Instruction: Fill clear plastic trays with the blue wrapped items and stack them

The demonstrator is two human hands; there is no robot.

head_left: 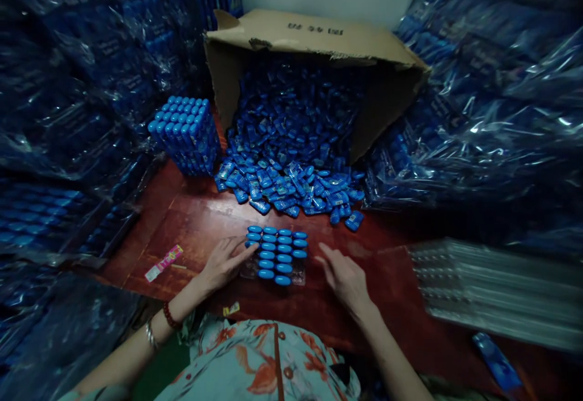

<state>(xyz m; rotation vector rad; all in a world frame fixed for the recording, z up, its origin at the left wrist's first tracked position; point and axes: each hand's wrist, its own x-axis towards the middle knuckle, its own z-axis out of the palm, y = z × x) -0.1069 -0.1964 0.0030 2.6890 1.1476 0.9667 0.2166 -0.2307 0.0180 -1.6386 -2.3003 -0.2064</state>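
Small blue rounded plastic cases (269,246) stand edge-up in four columns in a clear plastic tray (298,274) on the table before me. The middle columns run longer than the outer ones. At the left column, my left hand (225,262) has its thumb and index finger around one blue case (251,244), partly hidden by the thumb. My right hand (346,276) hovers right of the tray, apart from the cases. Its fingers are spread and hold nothing.
Behind the tray, a cardboard box (319,33) on its side spills loose blue cases (291,185). A stack of filled trays (182,133) stands left of it. Clear trays (501,291) lie at right. Wrapped stacks (496,103) flank the table. A pink wrapper (164,263) lies at left.
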